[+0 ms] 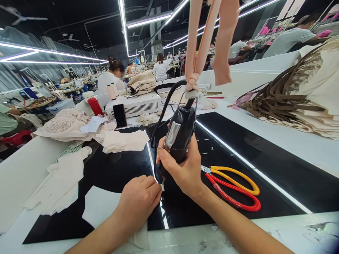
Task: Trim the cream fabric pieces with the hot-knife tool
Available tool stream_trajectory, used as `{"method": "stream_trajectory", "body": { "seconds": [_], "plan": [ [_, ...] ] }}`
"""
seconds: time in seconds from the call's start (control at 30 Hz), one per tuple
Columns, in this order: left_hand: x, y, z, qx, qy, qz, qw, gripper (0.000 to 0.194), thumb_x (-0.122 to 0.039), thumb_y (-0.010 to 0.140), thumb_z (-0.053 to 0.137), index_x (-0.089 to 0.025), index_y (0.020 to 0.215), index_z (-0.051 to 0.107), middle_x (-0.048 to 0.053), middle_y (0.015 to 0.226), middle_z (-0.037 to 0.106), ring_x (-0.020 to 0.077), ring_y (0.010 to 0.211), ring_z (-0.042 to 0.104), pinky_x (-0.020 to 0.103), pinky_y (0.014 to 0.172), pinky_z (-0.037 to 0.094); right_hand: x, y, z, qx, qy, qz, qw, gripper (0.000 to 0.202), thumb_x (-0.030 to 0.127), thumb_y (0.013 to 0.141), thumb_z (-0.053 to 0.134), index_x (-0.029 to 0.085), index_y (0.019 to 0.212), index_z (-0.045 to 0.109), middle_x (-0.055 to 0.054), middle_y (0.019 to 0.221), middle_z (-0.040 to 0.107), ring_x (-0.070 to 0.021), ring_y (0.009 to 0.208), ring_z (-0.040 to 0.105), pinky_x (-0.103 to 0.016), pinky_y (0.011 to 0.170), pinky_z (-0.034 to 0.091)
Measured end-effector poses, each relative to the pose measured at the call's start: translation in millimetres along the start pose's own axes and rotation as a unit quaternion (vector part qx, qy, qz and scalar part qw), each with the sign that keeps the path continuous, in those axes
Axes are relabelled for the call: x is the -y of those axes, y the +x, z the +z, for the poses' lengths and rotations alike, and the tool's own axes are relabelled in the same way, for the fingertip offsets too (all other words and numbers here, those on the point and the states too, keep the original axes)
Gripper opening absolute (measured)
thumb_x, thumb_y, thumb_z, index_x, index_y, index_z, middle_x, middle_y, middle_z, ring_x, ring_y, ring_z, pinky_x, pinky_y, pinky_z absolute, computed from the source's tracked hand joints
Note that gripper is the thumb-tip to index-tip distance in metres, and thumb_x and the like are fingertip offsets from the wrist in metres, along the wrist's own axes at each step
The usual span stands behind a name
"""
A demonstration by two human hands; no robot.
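My right hand (pixel 182 164) is wrapped round a black corded hand-held power tool (pixel 180 132) with a silver lever, its tip pointing down. Cream cloth strips (pixel 196 46) tied at its top hang from above. Close to the tool's tip, my left hand (pixel 140 195) is closed, fingers pressed together near the black mat. A small edge of pale fabric (pixel 162 187) shows at its fingertips; the hand hides most of it. Partly behind my left wrist lies a white flat cut piece (pixel 100 204). Scissors (pixel 233 187) with one yellow and one red handle rest to the right.
The black mat (pixel 278 169) covers the white table. Cream cut pieces (pixel 124 141) and lace garments (pixel 63 123) lie left. A phone (pixel 120 115) leans against a white box (pixel 143 104) by a red bottle (pixel 94 106). Brown-strapped cloth (pixel 291 88) is piled right. Several people sit beyond.
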State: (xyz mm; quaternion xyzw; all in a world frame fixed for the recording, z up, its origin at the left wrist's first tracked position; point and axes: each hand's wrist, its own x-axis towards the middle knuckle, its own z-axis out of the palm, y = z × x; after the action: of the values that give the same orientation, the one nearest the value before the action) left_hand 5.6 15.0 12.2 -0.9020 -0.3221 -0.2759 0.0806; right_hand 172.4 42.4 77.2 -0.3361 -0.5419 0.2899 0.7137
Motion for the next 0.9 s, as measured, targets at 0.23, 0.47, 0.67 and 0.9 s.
{"method": "stream_trajectory", "body": {
  "seconds": [0.23,0.47,0.67,0.9],
  "plan": [
    [1,-1,0.0,0.000,-0.002,-0.003,1.000,0.033,-0.017,0.117,0.052,-0.022,0.090,0.073,-0.001,0.081,0.072,0.0182,0.067,0.064,0.033,0.061,0.044,8,-4,-3,0.001,0.025,0.000,1.000,0.029,0.032,0.088,0.081,0.029,0.102,0.056,0.006,0.082,0.063,-0.0143,0.062,0.060,-0.031,0.058,0.055],
    [1,-3,1.4,0.001,-0.012,-0.010,1.000,0.033,-0.016,0.116,0.053,-0.022,0.091,0.074,-0.001,0.082,0.073,0.0183,0.067,0.064,0.034,0.060,0.043,6,-11,-5,-0.001,-0.002,0.014,1.000,0.027,0.032,0.087,0.081,0.029,0.102,0.058,0.005,0.085,0.064,-0.0152,0.066,0.062,-0.031,0.059,0.058],
    [2,-2,7.5,0.014,-0.010,-0.026,1.000,0.019,-0.020,0.110,0.070,-0.023,0.091,0.075,-0.002,0.084,0.074,0.0173,0.070,0.066,0.032,0.062,0.043,1,-10,-11,-0.003,0.002,0.000,1.000,0.025,0.035,0.091,0.085,0.029,0.104,0.063,0.005,0.084,0.071,-0.0141,0.059,0.067,-0.028,0.056,0.061],
    [15,-13,13.6,0.044,0.003,-0.017,0.999,0.017,-0.023,0.107,0.077,-0.022,0.090,0.075,-0.002,0.089,0.076,0.0158,0.073,0.067,0.031,0.065,0.047,-8,-5,-19,-0.015,-0.031,-0.030,0.999,0.031,0.048,0.090,0.090,0.031,0.104,0.069,0.005,0.080,0.075,-0.0158,0.055,0.071,-0.026,0.053,0.065]
  ]
}}
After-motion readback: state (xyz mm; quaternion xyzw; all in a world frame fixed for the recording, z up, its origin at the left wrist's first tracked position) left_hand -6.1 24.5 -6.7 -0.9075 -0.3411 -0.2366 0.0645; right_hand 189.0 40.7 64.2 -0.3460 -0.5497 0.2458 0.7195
